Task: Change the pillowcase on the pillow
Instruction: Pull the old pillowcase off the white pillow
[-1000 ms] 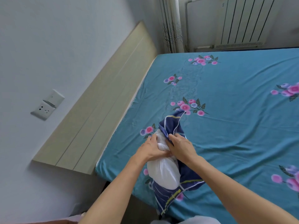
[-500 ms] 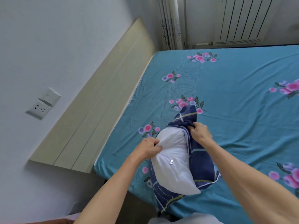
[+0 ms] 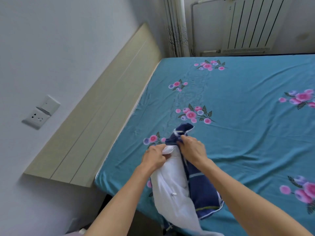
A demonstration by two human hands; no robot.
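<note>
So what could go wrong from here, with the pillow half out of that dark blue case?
The left hand pinches only a corner of the white pillow, so it may slip free as the right hand pulls the navy pillowcase. The pillow's lower end hangs past the edge of the bed and could drop to the floor. Its small zipper pull might snag the fabric.
</note>
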